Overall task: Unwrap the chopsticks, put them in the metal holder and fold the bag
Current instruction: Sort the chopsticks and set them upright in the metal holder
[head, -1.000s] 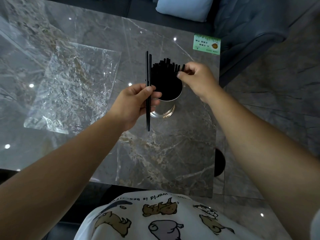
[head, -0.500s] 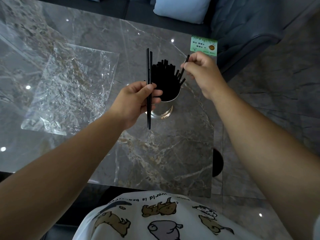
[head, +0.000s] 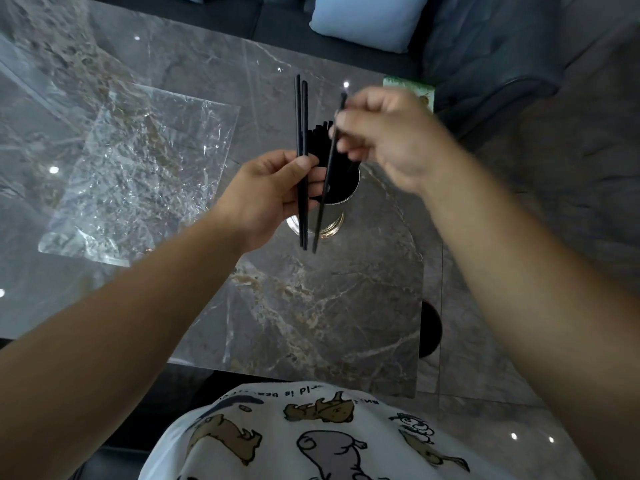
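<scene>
My left hand (head: 268, 195) grips two black chopsticks (head: 301, 116) upright, just left of the metal holder (head: 346, 199). The holder stands on the marble table and holds several black chopsticks, whose tops show between my hands. My right hand (head: 388, 136), blurred with motion, pinches a single black chopstick (head: 323, 199) that slants down in front of the holder, its lower tip close to the two in my left hand. The clear crinkled plastic bag (head: 138, 168) lies flat on the table to the left.
A green card (head: 424, 90) lies at the table's far edge behind my right hand. A dark sofa with a light blue cushion (head: 367, 19) stands beyond the table. The table's right edge (head: 441, 289) drops to grey floor tiles.
My right hand has lifted one chopstick out of the holder and swung it left toward my left hand. The left hand and its two chopsticks have stayed put.
</scene>
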The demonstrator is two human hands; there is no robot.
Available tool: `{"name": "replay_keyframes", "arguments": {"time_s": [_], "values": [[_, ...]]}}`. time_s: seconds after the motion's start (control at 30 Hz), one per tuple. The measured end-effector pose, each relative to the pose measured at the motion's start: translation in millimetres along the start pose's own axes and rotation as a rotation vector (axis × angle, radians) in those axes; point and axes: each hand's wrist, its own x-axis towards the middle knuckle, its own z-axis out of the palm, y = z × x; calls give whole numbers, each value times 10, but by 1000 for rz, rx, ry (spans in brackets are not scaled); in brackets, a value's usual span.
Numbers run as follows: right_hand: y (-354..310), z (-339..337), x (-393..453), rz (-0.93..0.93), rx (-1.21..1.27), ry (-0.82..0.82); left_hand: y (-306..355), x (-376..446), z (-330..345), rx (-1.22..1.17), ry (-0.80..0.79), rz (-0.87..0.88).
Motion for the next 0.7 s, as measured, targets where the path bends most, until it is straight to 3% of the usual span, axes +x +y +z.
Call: {"name": "replay_keyframes", "arguments": {"time_s": [0.37, 0.6, 0.7], "values": [[639, 411, -120, 111, 69, 133, -418, -296, -85, -29, 45, -147], [670, 490, -102, -18, -136, 69, -495, -372, -144, -111, 38, -179], [591, 244, 37, -127, -256, 172, -507, -395, -193, -173, 84, -168]]}}
